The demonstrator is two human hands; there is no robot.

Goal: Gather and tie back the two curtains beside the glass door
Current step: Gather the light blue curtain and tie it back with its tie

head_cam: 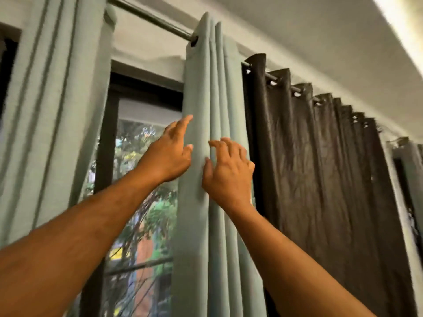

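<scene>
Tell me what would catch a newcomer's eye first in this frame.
Two bare arms reach up at centre, the left hand and right hand open, fingers spread against the folds of a pale green curtain bunched on a metal rod. Left of it, the dark-framed glass door shows bright foliage outside, with a second pale green curtain at far left. A dark brown curtain fills the right side.

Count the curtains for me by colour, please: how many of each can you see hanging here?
Pale green curtains: 3 (left of the glass door, under both hands, a sliver at the far right edge)
Dark brown curtains: 1
Total: 4
</scene>
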